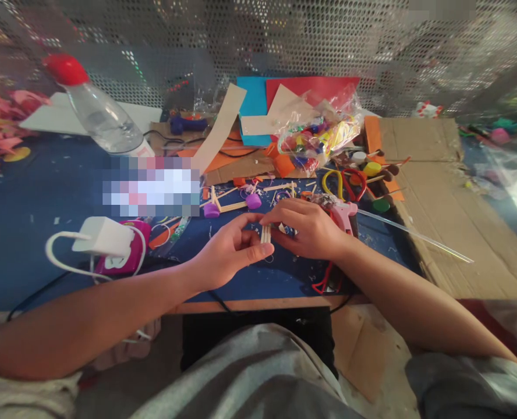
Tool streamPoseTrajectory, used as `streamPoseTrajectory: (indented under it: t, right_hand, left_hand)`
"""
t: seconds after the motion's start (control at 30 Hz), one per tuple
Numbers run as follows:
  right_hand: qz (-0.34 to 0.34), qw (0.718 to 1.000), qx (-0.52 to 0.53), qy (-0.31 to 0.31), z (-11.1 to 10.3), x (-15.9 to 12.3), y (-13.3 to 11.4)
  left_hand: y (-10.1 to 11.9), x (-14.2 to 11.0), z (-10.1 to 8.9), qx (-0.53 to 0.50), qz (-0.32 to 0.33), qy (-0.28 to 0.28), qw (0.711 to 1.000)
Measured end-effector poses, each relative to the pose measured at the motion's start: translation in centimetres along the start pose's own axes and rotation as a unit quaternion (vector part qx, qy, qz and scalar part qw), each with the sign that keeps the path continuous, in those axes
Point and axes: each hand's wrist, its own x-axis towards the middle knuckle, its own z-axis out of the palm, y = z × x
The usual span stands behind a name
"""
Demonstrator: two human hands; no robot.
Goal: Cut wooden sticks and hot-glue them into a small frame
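Observation:
A small bundle of pale wooden sticks, lying side by side, is pinched between the thumb and fingers of my left hand. From the other side my right hand grips the far end of the same bundle with bent fingers, which partly hide it. Just beyond my hands lies a stick frame with purple bottle caps at its ends. A pink glue gun rests beside my right wrist, a clear glue stick jutting from its back.
A tilted bottle with a red cap and a white charger on a magenta socket block are at left. Scissors, bagged craft bits and coloured paper lie behind. Cardboard covers the right side.

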Motion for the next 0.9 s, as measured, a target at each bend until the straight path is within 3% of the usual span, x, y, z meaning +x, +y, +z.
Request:
streamPoseTrajectory:
  t: [0.2, 0.63, 0.9]
  right_hand:
    - [0.027, 1.000, 0.012, -0.003, 0.03, -0.15, -0.01]
    - [-0.035, 0.999, -0.008, 0.020, 0.13, -0.16, -0.07]
    - [0.015, 0.999, 0.011, 0.043, 0.10, -0.19, 0.01]
  left_hand:
    - [-0.21, 0.10, -0.01, -0.006, 0.001, 0.011, 1.000]
    - [-0.27, -0.12, -0.09, 0.000, 0.002, 0.003, 1.000]
    - [-0.77, -0.10, -0.15, -0.040, -0.002, 0.020, 0.999]
